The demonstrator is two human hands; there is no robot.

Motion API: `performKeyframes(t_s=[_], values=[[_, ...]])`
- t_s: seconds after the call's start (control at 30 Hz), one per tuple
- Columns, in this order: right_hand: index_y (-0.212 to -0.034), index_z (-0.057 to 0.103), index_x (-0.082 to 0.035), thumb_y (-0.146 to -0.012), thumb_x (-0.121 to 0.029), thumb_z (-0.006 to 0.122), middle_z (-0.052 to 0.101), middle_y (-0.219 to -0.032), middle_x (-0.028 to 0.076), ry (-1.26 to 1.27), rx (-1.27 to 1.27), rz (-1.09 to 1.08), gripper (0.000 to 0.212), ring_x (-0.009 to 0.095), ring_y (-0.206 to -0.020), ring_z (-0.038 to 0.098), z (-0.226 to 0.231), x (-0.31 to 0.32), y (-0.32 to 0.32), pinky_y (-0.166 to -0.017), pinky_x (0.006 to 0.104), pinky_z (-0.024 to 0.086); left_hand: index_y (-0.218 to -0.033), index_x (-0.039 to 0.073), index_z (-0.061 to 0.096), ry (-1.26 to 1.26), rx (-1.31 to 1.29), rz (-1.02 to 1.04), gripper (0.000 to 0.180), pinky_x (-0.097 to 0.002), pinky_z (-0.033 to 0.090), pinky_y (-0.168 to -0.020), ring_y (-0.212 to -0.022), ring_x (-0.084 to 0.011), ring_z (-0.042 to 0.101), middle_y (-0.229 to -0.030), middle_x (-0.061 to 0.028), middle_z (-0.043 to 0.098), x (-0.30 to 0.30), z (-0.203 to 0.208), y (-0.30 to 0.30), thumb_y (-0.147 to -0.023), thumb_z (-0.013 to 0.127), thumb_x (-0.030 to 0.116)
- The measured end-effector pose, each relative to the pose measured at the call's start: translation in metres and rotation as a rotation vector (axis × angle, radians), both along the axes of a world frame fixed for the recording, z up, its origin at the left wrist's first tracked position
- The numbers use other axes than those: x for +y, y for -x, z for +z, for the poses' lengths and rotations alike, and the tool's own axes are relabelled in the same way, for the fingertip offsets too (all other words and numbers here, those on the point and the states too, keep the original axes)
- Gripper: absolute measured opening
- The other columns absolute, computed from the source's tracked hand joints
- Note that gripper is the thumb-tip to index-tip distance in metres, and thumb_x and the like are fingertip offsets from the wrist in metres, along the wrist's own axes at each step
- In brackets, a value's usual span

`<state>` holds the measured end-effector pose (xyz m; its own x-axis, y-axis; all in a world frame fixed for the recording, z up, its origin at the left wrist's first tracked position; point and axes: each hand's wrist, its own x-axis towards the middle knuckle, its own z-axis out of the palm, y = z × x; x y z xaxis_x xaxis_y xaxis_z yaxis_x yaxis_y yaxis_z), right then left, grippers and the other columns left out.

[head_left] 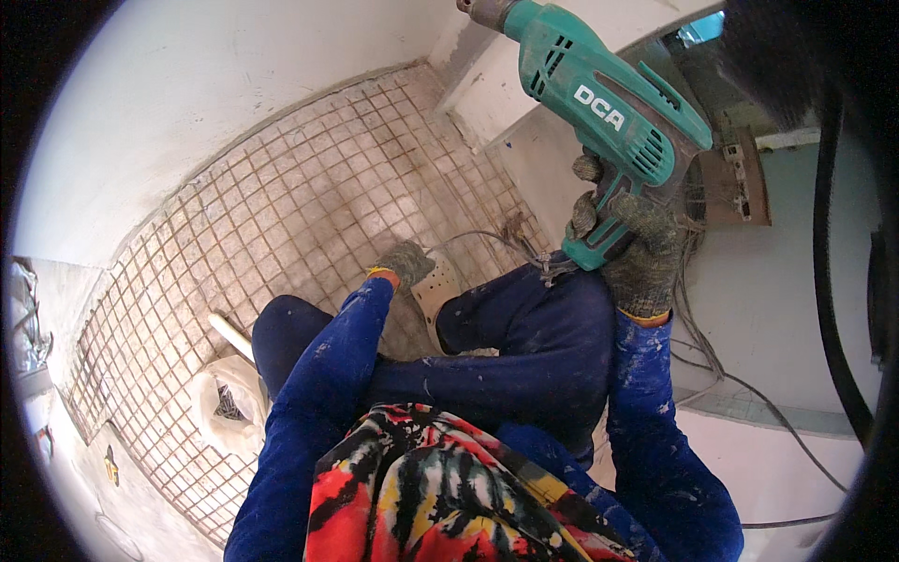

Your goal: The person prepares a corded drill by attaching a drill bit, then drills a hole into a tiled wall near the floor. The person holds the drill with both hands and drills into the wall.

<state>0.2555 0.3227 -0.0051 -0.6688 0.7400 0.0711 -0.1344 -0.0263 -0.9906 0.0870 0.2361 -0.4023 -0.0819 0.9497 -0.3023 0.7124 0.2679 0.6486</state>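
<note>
My right hand [641, 253], in a grey knit glove, grips the handle of a green electric drill [609, 103]. The drill is raised at the upper right, its chuck [487, 11] pointing to the upper left. Low by a beige clog [438, 292], my gloved left hand [406, 264] is closed at the end of a thin dark wire [473, 233]. This wire curves right toward a tangled bit of wire [552, 265] under the drill's handle. Its fingertips are partly hidden.
A rusty wire mesh grid [309, 187] covers the floor and meets a white wall [234, 75]. Beside my left knee stand a whitish bag [225, 405] holding small dark pieces and a pale stick [230, 335]. Dark cables [749, 386] trail at right, near a brown board [735, 183].
</note>
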Motion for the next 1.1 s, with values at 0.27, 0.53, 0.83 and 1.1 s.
performKeyframes(t_s=[0.27, 0.53, 0.83, 1.1], values=[[-0.139, 0.052, 0.004, -0.083, -0.016, 0.077, 0.068, -0.121, 0.023, 0.002, 0.058, 0.1, 0.065, 0.027, -0.08, 0.072, 0.052, -0.015, 0.018, -0.068, 0.0393, 0.064, -0.089, 0.004, 0.079, 0.196, -0.331, 0.259, 0.072, -0.0431, 0.054, -0.09, -0.085, -0.0312, 0.072, -0.084, -0.0154, 0.076, -0.011, 0.021, 0.038, -0.101, 0.044, 0.066], [-0.138, 0.052, 0.004, -0.08, -0.014, 0.084, 0.068, -0.118, 0.024, 0.234, 0.081, 0.17, 0.068, 0.027, -0.081, 0.071, 0.003, 0.003, 0.047, -0.065, 0.0399, 0.061, -0.074, 0.009, 0.079, 0.229, -0.457, 0.332, 0.071, -0.0426, 0.055, -0.073, -0.067, -0.0249, 0.07, -0.069, -0.0098, 0.073, -0.019, -0.002, 0.055, -0.098, 0.05, 0.069], [-0.136, 0.054, 0.004, -0.08, -0.015, 0.084, 0.069, -0.116, 0.023, 0.147, -0.132, 0.02, 0.066, 0.028, -0.082, 0.071, -0.006, 0.039, 0.014, -0.066, 0.0398, 0.059, -0.125, 0.006, 0.07, 0.098, -0.045, 0.197, 0.057, -0.0487, 0.053, -0.096, -0.114, -0.0357, 0.067, -0.129, -0.0188, 0.069, 0.023, -0.05, 0.049, -0.097, 0.057, 0.055], [-0.135, 0.056, 0.003, -0.082, -0.017, 0.083, 0.07, -0.115, 0.022, 0.104, -0.234, -0.042, 0.063, 0.028, -0.085, 0.072, -0.008, 0.057, -0.009, -0.069, 0.0399, 0.059, -0.145, 0.007, 0.055, 0.014, 0.009, 0.636, 0.072, -0.054, 0.032, -0.119, -0.143, -0.0459, 0.041, -0.154, -0.0276, 0.045, 0.058, -0.006, 0.067, -0.092, 0.065, 0.054]])
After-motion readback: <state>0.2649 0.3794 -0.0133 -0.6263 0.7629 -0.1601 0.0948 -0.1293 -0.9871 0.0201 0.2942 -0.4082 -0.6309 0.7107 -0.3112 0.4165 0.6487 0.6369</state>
